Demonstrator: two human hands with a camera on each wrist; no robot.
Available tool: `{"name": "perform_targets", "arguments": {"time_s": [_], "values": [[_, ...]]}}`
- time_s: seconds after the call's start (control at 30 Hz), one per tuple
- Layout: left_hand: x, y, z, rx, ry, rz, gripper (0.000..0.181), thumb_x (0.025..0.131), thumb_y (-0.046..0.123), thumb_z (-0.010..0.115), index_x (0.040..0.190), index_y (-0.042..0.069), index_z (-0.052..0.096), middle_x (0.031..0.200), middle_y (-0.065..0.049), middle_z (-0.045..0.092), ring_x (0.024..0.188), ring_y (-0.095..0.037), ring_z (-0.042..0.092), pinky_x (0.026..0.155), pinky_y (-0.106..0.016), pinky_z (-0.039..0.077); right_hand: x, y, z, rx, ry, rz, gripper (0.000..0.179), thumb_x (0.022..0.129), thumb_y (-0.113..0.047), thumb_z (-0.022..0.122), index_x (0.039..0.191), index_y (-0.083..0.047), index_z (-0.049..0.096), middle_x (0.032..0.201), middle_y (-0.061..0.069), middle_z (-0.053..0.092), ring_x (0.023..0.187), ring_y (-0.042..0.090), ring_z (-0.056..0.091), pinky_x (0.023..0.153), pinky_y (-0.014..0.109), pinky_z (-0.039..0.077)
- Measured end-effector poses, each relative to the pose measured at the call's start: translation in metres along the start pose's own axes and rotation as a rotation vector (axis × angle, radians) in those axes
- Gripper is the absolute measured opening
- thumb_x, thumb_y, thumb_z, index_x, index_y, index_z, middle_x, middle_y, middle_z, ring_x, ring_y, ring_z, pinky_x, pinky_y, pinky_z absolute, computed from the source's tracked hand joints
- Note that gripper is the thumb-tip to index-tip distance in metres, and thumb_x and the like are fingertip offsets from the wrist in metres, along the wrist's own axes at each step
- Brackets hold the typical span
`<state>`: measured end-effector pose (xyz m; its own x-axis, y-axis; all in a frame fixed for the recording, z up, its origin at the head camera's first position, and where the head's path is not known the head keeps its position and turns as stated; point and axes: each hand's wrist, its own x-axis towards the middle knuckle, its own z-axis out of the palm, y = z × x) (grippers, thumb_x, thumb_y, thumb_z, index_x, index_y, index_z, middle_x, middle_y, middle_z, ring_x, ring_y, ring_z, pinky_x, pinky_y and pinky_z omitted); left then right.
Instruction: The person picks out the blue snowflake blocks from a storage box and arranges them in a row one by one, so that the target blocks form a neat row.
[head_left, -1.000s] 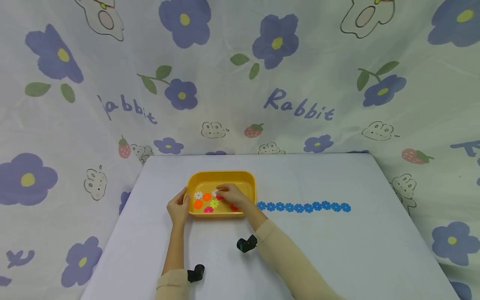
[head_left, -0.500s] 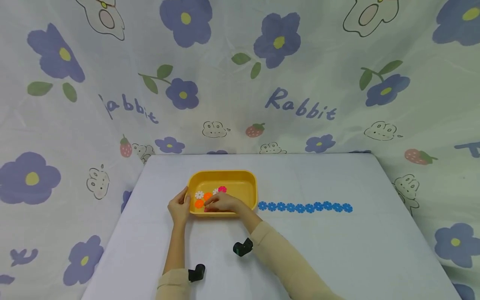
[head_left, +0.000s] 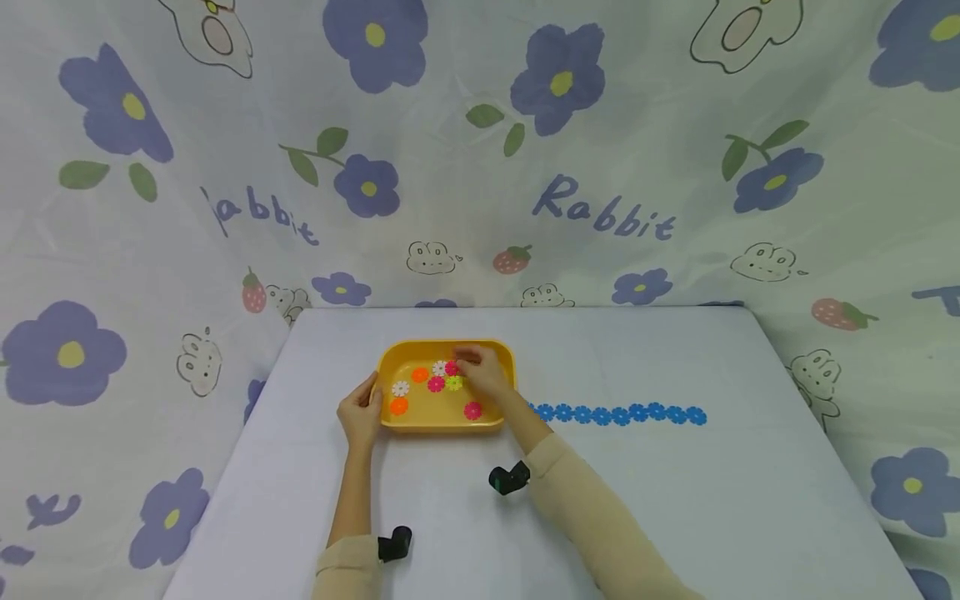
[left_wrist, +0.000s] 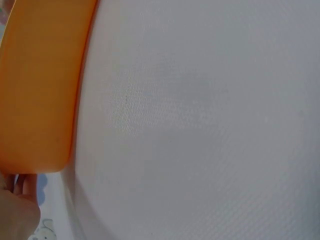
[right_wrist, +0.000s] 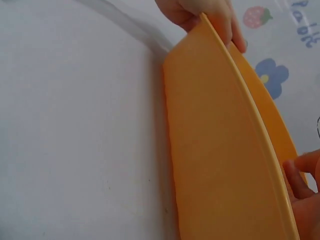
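The yellow tray (head_left: 420, 429) stands on the table with several small flower-shaped pieces in it, white, orange, pink and lime. My left hand (head_left: 362, 414) grips its left end, thumb at the rim; the left wrist view catches part of this hand (left_wrist: 17, 207) beside the tray's outer wall (left_wrist: 40, 90). Over the tray's right half is my right hand (head_left: 486, 374), fingers loosely bent. Its fingertips are beside a pink flower piece (head_left: 452, 367), and no held piece shows. In the right wrist view, only a few fingers (right_wrist: 297, 182) appear behind the tray wall (right_wrist: 215, 135).
A wavy row of blue flower pieces (head_left: 619, 416) runs rightward across the white table (head_left: 675, 500) from the tray's right end. Behind the table hangs a cloth (head_left: 450, 167) printed with flowers and rabbits. A small black camera (head_left: 510, 478) sits at the right wrist.
My right hand swept toward the tray's front left, then back to its far right. The loose pieces have shifted toward the tray's middle and back. My left hand keeps its hold.
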<state>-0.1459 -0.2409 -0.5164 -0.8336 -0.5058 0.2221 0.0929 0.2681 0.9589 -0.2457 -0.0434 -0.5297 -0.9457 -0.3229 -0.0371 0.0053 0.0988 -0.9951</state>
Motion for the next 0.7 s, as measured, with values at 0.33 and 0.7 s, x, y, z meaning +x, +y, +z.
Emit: {"name": "perform_targets", "arguments": {"time_s": [0.33,0.7], "values": [[0.0,0.0,0.002,0.001,-0.007,0.0,0.029,0.085,-0.013,0.056,0.113,-0.015,0.059,0.115,-0.03,0.059,0.108,-0.043,0.056,0.074,-0.005,0.047,-0.004,-0.013,-0.027,-0.051,0.176,0.002,0.027,0.091,0.006,0.052,0.117,0.006,0.06,0.112,0.022,0.063,0.097,0.031,0.06,0.082,0.031,0.055],[-0.001,0.0,0.001,0.0,-0.002,-0.003,0.029,0.085,-0.013,0.056,0.114,-0.014,0.059,0.115,-0.029,0.059,0.107,-0.043,0.056,0.073,-0.005,0.047,-0.024,-0.024,-0.026,-0.138,0.071,0.266,0.034,0.091,-0.008,0.058,0.124,0.0,0.057,0.124,0.021,0.055,0.113,0.034,0.052,0.094,0.043,0.048]]}}
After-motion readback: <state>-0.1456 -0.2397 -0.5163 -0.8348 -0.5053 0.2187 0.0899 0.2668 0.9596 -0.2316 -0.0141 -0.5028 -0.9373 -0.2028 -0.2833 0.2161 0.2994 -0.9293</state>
